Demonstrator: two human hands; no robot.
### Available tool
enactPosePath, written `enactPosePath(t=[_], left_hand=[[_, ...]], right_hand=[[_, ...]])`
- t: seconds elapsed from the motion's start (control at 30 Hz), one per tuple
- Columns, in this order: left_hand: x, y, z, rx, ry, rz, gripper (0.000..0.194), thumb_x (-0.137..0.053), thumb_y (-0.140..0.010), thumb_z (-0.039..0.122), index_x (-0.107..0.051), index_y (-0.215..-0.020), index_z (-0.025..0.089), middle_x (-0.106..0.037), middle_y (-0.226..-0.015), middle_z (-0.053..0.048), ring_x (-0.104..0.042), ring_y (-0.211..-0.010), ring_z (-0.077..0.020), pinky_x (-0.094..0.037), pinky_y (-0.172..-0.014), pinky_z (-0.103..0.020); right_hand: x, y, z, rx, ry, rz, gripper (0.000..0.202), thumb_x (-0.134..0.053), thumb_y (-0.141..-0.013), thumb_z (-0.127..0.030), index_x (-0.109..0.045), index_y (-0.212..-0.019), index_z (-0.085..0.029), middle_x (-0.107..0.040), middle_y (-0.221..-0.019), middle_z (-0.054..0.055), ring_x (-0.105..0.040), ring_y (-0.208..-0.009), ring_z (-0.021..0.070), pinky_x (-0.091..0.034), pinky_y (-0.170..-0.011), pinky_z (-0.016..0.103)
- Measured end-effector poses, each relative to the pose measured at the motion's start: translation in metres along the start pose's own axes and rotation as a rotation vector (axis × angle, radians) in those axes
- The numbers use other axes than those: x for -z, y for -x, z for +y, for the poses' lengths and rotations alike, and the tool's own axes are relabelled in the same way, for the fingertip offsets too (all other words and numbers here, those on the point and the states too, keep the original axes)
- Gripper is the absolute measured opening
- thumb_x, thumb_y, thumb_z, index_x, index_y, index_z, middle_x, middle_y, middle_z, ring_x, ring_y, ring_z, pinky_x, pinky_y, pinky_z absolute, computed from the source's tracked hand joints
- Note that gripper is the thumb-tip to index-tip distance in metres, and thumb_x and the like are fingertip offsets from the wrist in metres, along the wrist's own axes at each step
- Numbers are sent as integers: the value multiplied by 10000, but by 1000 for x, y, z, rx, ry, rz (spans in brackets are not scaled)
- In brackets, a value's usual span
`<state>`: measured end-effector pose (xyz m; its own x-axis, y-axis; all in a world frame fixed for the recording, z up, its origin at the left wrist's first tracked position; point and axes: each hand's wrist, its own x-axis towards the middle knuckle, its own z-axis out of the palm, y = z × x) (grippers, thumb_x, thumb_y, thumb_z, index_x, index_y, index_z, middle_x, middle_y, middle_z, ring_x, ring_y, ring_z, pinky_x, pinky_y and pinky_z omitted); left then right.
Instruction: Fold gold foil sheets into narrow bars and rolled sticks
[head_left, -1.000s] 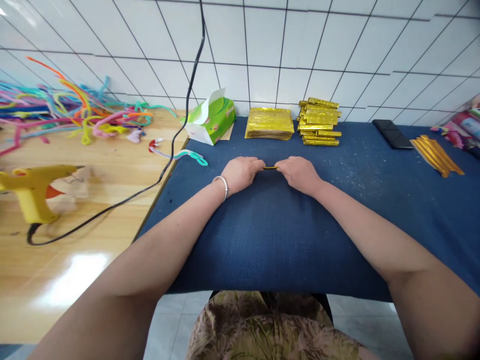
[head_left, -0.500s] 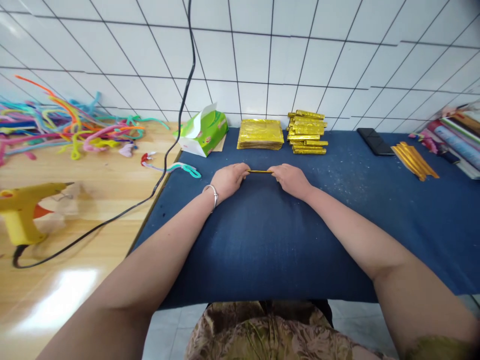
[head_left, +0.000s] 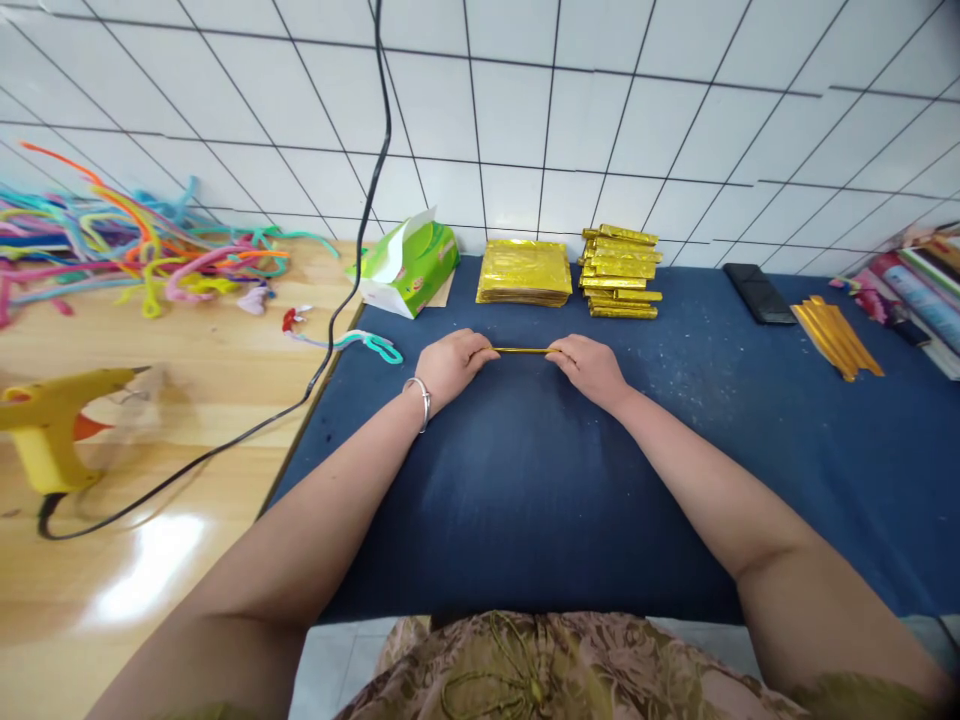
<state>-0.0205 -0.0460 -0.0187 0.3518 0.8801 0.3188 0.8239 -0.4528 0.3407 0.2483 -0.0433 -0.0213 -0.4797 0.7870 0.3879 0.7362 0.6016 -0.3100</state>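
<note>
A thin gold foil strip (head_left: 523, 351) runs level between my two hands, over the dark blue cloth (head_left: 517, 500). My left hand (head_left: 454, 365), with a silver bangle at the wrist, pinches its left end. At the other end, my right hand (head_left: 589, 368) has its fingers closed on the strip. The fingertips partly hide both ends, and whether the strip is rolled or folded is too small to tell. Just beyond my hands lie a flat stack of gold foil sheets (head_left: 523, 272) and a pile of gold foil rolls (head_left: 620, 272).
A green tissue pack (head_left: 416, 262) stands left of the foil stack. On the wooden table (head_left: 225, 370) are a yellow glue gun (head_left: 52, 430), its black cord (head_left: 217, 447) and colourful pipe cleaners (head_left: 150, 255). A black phone (head_left: 757, 293), gold strips (head_left: 838, 335) and books (head_left: 926, 290) lie right.
Both hands still hold the strip and have moved slightly apart, so a little more of it shows. The camera view has shifted a little.
</note>
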Motion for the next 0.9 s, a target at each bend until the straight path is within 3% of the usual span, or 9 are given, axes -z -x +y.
enactPosePath(t=[0.23,0.43,0.73,0.9], left_hand=[[3,1,0,-69,-44,27,373,-459,-916,505,-637,-799,200,-615,-792,-22,-576,-766,-145,-409,-691,-248],[2,1,-4,-162,1,4,312,-414,-955,408,-642,-920,198,-634,-877,-37,-595,-846,-153,-437,-752,-253],[10,2,-1,-160,-101,37,298,-387,-965,376,-618,-901,200,-612,-853,-35,-580,-812,-156,-426,-707,-250],[9,3,2,-167,-159,39,320,-357,-976,378,-615,-912,198,-613,-871,-41,-577,-828,-153,-425,-713,-252]], right_hand=[[-1,-2,3,28,-28,41,363,-364,-970,-414,-662,-938,-208,-685,-902,35,-606,-888,177,-427,-800,291],[-6,-5,9,-20,-39,66,382,-356,-966,-441,-662,-1016,-217,-685,-968,40,-608,-928,178,-433,-813,291],[-3,-5,7,-18,11,55,387,-370,-959,-454,-672,-956,-211,-678,-900,48,-600,-882,185,-427,-784,289],[1,-5,1,54,47,153,363,-437,-941,-412,-598,-1182,-194,-649,-1090,93,-541,-1027,228,-398,-895,364]])
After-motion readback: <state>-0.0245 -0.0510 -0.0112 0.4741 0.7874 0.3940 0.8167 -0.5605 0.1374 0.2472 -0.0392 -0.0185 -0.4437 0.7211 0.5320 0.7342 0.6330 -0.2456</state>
